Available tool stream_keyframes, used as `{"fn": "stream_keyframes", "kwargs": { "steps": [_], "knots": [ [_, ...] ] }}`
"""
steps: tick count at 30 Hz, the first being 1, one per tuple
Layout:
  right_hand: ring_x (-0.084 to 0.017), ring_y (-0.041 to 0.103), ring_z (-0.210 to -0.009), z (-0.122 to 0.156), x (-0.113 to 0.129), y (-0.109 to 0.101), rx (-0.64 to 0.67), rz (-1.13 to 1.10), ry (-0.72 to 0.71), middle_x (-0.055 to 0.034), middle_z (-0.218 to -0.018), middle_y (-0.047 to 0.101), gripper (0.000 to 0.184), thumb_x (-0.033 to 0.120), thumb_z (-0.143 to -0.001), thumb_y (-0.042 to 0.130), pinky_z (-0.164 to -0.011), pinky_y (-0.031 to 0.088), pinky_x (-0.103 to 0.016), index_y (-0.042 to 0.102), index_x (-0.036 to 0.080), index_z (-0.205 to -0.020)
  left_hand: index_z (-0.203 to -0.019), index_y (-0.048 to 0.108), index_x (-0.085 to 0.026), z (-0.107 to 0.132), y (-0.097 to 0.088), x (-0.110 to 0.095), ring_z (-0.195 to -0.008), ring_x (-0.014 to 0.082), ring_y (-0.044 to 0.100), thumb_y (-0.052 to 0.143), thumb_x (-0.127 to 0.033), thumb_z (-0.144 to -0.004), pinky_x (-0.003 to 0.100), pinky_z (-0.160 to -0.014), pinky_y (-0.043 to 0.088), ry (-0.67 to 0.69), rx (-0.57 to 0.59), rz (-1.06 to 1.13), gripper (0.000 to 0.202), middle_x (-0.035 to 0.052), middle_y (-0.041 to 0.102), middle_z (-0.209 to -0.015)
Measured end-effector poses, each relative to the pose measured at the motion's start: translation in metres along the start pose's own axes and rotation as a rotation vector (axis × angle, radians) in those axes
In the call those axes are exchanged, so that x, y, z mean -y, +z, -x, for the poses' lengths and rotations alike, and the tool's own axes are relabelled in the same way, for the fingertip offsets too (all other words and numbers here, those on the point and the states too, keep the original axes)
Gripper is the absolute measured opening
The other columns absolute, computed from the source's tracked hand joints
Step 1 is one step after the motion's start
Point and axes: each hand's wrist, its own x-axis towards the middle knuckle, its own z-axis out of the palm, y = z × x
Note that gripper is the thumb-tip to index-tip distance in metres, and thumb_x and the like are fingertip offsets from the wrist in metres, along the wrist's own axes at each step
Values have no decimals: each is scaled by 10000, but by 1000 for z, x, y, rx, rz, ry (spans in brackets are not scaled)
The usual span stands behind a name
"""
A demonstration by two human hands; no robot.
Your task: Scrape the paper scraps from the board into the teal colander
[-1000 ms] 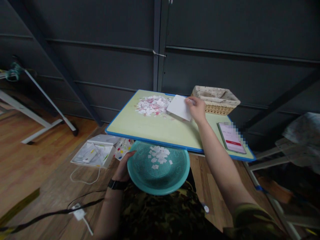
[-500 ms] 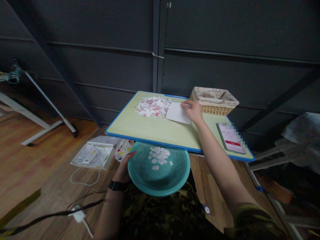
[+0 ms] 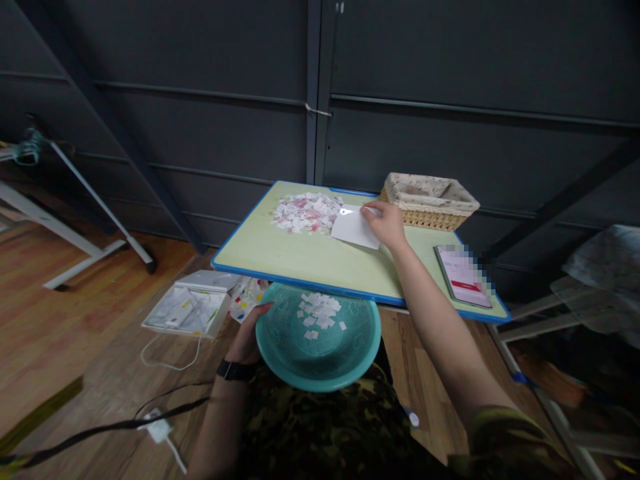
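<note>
My right hand (image 3: 386,223) grips a white card (image 3: 353,228) and presses it down on the green table (image 3: 300,257), right beside a pile of small white and pink paper scraps (image 3: 306,211). Below the table's near edge my left hand (image 3: 247,330) holds the rim of a teal plastic basin (image 3: 317,339). The basin has a handful of white paper scraps (image 3: 319,312) in its bottom. A black watch sits on my left wrist.
A wicker basket (image 3: 428,199) stands at the table's back right, and a phone (image 3: 463,274) lies at its right side. On the wooden floor to the left are a white open box (image 3: 191,309), cables and a charger (image 3: 158,429). A dark wall rises behind.
My right hand has lowered the white card from tilted in the air onto the table and slid it a little left against the scrap pile. The basin and left hand hold still.
</note>
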Motion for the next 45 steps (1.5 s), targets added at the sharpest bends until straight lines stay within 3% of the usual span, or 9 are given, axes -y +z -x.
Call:
{"fn": "stream_keyframes", "kwargs": {
  "steps": [5, 11, 16, 23, 27, 32, 39, 45],
  "knots": [
    [-282, 685, -948, 1, 2, 2, 25, -4, -42, -99, -971, 764, 283, 327, -832, 553, -926, 473, -411, 767, 166, -924, -720, 715, -154, 0, 1, 0, -439, 170, 622, 771, -251, -624, 262, -450, 481, 5, 36, -10, 147, 10, 706, -545],
    [-280, 694, -930, 2, 0, 4, 27, -14, -80, -97, -965, 768, 293, 335, -830, 560, -904, 488, -406, 770, 162, -938, -665, 695, -166, 0, 1, 0, -481, 180, 643, 769, -252, -624, 264, -483, 500, 5, 14, -12, 121, 14, 714, -559],
    [-279, 701, -913, 0, -2, 1, 59, -38, -79, -105, -941, 770, 268, 310, -797, 580, -888, 493, -397, 776, 149, -884, -787, 731, -150, 1, 1, 0, -620, 229, 693, 781, -258, -620, 289, -543, 490, 1, -13, -24, 205, 40, 749, -641],
    [-274, 702, -864, -4, -4, -9, 203, -120, -52, -94, -879, 772, 228, 312, -745, 623, -834, 502, -383, 776, 155, -810, -759, 741, -148, 1, 0, -1, -481, 182, 612, 775, -261, -617, 289, -499, 458, 3, 2, -35, 185, 15, 710, -573],
    [-273, 697, -880, -4, -4, -8, 148, -110, -50, -95, -900, 771, 242, 319, -752, 615, -861, 494, -395, 778, 159, -833, -818, 742, -154, 2, 0, -1, -542, 210, 641, 758, -265, -648, 306, -561, 478, -6, -13, -31, 204, 14, 700, -571],
    [-261, 695, -861, -3, -1, -10, 209, -161, -39, -87, -887, 770, 225, 331, -739, 638, -845, 499, -383, 774, 166, -809, -804, 734, -155, 3, 3, -2, -494, 193, 619, 759, -263, -637, 302, -542, 475, -2, -16, -41, 200, 4, 693, -558],
    [-262, 681, -857, -5, -3, -12, 68, -139, 5, -90, -890, 764, 254, 342, -764, 610, -849, 494, -406, 768, 161, -843, -891, 748, -147, 2, 3, -1, -752, 279, 718, 750, -222, -636, 322, -638, 530, 9, -46, -2, 266, 52, 766, -706],
    [-262, 679, -865, -4, -4, -8, 92, -110, 6, -84, -902, 766, 264, 353, -764, 604, -852, 487, -395, 769, 166, -852, -786, 724, -158, 2, 3, -2, -758, 284, 717, 778, -262, -618, 322, -638, 536, -7, -12, -34, 205, 51, 750, -653]
  ]
}}
